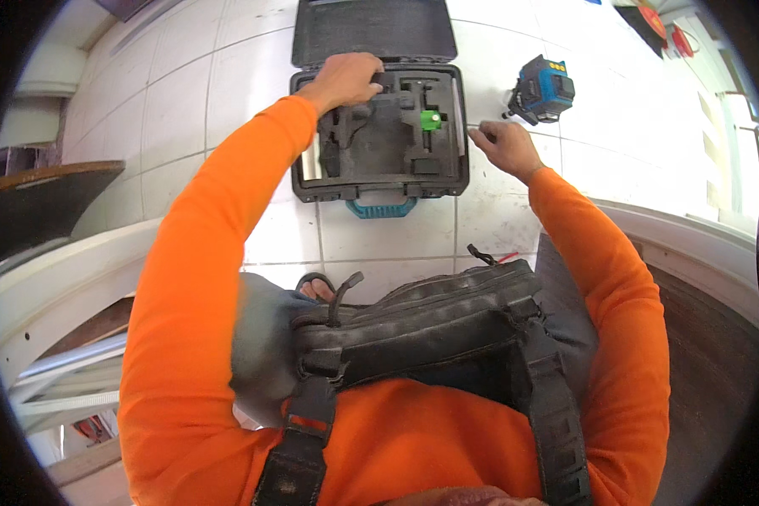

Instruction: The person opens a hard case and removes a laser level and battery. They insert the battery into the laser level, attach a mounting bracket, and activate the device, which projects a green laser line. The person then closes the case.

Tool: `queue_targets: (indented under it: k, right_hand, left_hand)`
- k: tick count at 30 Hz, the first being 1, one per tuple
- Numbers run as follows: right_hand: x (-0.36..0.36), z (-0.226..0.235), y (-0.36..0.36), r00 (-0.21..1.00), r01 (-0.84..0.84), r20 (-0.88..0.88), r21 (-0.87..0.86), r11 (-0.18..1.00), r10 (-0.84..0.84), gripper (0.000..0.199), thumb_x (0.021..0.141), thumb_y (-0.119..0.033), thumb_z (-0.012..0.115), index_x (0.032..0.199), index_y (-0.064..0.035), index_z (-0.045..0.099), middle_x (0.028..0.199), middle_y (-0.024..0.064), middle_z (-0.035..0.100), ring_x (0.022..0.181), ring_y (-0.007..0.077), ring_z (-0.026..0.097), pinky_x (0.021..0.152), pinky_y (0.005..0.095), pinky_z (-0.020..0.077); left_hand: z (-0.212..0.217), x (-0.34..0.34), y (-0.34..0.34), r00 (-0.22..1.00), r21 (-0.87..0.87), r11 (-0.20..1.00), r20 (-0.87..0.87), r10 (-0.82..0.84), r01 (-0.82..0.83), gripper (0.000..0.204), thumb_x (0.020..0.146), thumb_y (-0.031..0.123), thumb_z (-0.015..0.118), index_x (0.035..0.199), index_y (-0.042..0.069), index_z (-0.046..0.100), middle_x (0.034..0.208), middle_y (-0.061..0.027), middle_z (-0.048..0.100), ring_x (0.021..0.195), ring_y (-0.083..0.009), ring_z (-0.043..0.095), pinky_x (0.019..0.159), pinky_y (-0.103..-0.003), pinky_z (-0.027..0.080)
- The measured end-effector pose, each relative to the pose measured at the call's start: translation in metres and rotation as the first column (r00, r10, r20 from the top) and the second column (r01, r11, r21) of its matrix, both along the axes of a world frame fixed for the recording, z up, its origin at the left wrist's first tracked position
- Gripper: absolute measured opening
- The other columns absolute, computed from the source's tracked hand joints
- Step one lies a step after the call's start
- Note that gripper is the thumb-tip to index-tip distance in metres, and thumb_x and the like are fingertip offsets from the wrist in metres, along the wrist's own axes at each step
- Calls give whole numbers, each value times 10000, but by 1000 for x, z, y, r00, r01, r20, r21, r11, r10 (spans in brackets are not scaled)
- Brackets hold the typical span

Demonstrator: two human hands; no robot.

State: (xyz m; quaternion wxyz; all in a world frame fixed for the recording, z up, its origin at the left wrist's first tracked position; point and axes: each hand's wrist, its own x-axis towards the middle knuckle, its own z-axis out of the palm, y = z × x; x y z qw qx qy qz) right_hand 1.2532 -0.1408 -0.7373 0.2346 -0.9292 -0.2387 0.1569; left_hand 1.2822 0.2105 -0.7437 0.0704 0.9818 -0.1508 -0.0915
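Observation:
An opened black hard case [298,187] lies on the floor ahead of me, its lid folded back away from me. My left hand [346,80] reaches over the case's far left part, fingers bent down at the dark foam [379,139]; whatever is between them is hidden. A small bright green piece [432,121] sits in a foam slot on the right. Just beyond the case's right wall is my right hand [506,148], its fingers curled together; I cannot make out anything in them. A blue and black laser level [543,89] stands on the floor past that hand.
White tiles [388,244] surround the case, whose teal handle [381,208] faces me. A black bag [422,325] hangs across my front on straps. A dark, brown-edged piece of furniture [46,198] stands at left. Red and black items [662,32] lie at the far right.

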Motion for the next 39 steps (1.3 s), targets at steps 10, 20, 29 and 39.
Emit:
queue_targets:
  k: [10, 20, 29, 39]
  right_hand:
    - [24, 73, 69, 951, -73, 290, 542, 837, -105, 638, 901, -274, 797, 1427, -56, 508, 1180, 138, 701, 1065, 275, 690, 910, 371, 572]
    - [90, 170, -5, 978, 202, -183, 727, 656, -98, 640, 901, -117, 759, 1453, 1, 458, 1204, 147, 687, 1064, 214, 671, 941, 341, 549]
    - [125, 41, -89, 810, 586, 120, -113, 802, -574, 1141, 754, -723, 764, 1427, 141, 447, 1307, 314, 631, 1242, 387, 638, 1018, 436, 524]
    - [99, 67, -84, 981, 192, 1, -147, 970, -194, 684, 754, -225, 815, 1393, -158, 579, 1125, 159, 738, 1047, 328, 715, 946, 422, 567]
  left_hand:
    - [109, 2, -68, 981, -560, 816, 188, -43, 143, 425, 936, 380, 736, 1272, 123, 695, 1210, -77, 686, 993, -216, 682, 879, -348, 548]
    - [180, 61, -150, 973, -883, 410, -229, 43, -226, 461, 990, 405, 664, 1192, -8, 698, 999, -112, 727, 846, -209, 699, 714, -319, 574]
    - [130, 75, -141, 880, -862, -204, -421, -219, -463, 342, 1054, 339, 578, 1212, 35, 583, 1084, -107, 663, 927, -215, 694, 814, -392, 618]
    - [110, 45, -117, 867, -878, -114, -426, -258, -466, 438, 1035, 428, 518, 1259, 82, 663, 1110, -106, 664, 968, -230, 657, 972, -394, 531]
